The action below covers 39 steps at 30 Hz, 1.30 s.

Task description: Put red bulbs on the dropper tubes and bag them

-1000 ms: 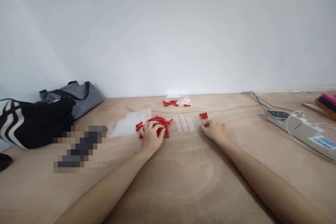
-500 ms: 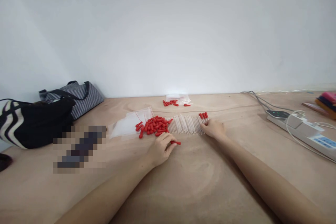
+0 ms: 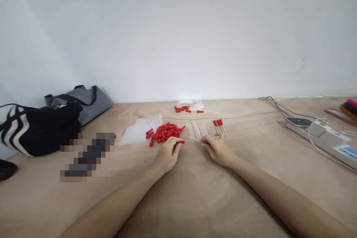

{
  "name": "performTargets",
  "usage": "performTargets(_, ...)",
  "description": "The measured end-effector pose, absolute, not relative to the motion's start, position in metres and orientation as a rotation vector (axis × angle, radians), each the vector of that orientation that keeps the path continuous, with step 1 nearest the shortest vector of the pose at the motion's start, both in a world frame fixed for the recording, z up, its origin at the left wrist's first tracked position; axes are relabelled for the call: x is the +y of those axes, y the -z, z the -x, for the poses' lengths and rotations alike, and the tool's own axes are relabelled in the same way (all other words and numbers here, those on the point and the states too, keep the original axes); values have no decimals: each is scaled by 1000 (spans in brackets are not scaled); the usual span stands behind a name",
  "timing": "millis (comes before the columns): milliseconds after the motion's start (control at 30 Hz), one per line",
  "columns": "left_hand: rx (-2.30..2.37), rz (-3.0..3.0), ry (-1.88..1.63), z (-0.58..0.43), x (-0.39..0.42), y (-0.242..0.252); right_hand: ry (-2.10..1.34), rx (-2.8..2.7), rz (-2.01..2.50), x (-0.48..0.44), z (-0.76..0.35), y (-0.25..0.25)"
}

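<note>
My left hand [image 3: 169, 152] is closed in a pinch on a red dropper bulb [image 3: 182, 142], its narrow end pointing right. Facing it, my right hand [image 3: 219, 149] pinches a thin dropper tube [image 3: 194, 139], whose free end points left toward the bulb; a gap separates the two. Just beyond my left hand lies a heap of red dropper bulbs [image 3: 167, 131]. A row of thin pale tubes [image 3: 198, 128] lies side by side behind both hands. At the row's right end, 3 tubes carry red bulbs [image 3: 218, 122].
Plastic bags [image 3: 134, 132] lie left of the heap. Farther back are more red bulbs [image 3: 182, 109] and a clear bag [image 3: 191, 103]. A black bag [image 3: 52, 130] and a striped bag [image 3: 95, 104] stand left. A power strip [image 3: 326, 134] with cables lies right.
My right hand has moved left and nearer from the row's right end, now with a tube in its fingers. My left hand has shifted slightly, still pinching the red bulb.
</note>
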<state>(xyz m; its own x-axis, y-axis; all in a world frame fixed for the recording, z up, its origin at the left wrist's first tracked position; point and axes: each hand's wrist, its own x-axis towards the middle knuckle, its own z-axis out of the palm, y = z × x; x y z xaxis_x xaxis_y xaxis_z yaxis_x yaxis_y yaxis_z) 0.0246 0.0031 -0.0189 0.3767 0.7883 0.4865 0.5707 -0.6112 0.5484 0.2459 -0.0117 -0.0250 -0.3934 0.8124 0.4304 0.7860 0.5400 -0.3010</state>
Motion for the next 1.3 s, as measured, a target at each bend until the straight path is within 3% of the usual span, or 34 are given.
performTargets(667,1260,-2380,-1022,-28,0,15,13,-2308,1155,-23,-225,18)
performTargets(1067,1239,-2426,-1063,-30,-3,14,401,-2381,1216,-21,-213,26)
performTargets(1300,1238,-2419,-1061,-30,-4,14,310,-2296,1206,-22,-216,23)
